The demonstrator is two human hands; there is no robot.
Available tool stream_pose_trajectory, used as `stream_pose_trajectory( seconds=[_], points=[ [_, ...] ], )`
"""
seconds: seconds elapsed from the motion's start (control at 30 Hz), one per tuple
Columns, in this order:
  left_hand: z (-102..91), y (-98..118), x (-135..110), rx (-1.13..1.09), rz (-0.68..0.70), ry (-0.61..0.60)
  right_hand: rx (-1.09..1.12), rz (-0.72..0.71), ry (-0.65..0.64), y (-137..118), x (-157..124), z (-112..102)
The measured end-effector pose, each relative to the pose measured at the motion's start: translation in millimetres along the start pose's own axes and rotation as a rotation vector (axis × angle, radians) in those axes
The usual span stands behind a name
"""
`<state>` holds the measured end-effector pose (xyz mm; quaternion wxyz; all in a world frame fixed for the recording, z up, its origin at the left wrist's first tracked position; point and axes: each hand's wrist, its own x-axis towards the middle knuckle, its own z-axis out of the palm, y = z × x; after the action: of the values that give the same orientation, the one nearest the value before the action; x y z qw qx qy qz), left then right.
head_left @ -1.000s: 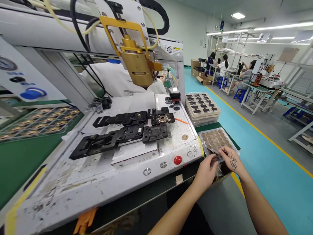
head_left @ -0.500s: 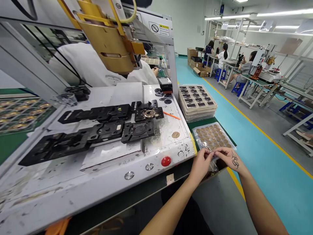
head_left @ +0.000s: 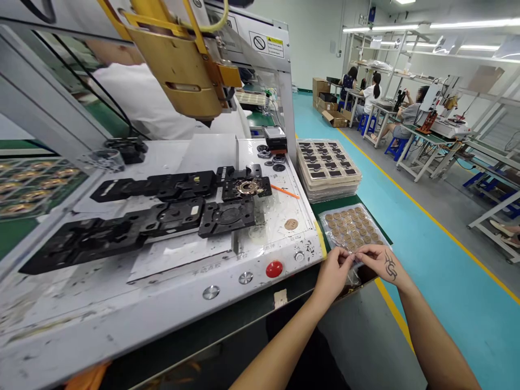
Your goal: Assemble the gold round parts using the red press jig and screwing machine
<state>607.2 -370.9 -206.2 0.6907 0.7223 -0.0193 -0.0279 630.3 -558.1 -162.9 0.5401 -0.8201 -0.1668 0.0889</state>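
Observation:
My left hand [head_left: 336, 271] and my right hand [head_left: 377, 261] meet at the near edge of a clear plastic tray [head_left: 324, 218] holding several round brown discs [head_left: 348, 222]. Thumbs and forefingers of both are pinched together, almost touching. Whatever sits between the fingertips is too small to name. Below them hangs crumpled clear plastic [head_left: 354, 277], partly in an open box whose inside is mostly hidden. A single brown disc [head_left: 291, 224] lies on the white machine base, left of my hands.
Black fixture blocks [head_left: 227, 215] and an orange stick [head_left: 285, 191] lie on the machine base. A gold machine head [head_left: 179, 70] hangs above. Stacked trays of dark parts [head_left: 330, 184] stand behind the discs. A red button [head_left: 274, 268] is on the front panel. Co-workers sit beyond.
Both hands keep their pinch at the tray's near edge, with hardly any movement. The camera view has shifted slightly, and the person behind the machine has moved.

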Motion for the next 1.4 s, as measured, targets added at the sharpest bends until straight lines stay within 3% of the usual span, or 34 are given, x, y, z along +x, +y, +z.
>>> stream_pose_trajectory(
  seconds=[0.6,1.07,1.4],
  points=[
    [-1.4,10,-9,0.039,0.043,0.009,-0.125,-0.084,-0.055,-7,10,-2],
    [3.6,11,-8,-0.223,-0.182,-0.018,-0.171,-0.103,-0.092,-21,5,-1],
    [5.7,8,-6,-0.321,-0.189,-0.047,-0.208,-0.047,-0.079,-23,4,-3]
  ],
)
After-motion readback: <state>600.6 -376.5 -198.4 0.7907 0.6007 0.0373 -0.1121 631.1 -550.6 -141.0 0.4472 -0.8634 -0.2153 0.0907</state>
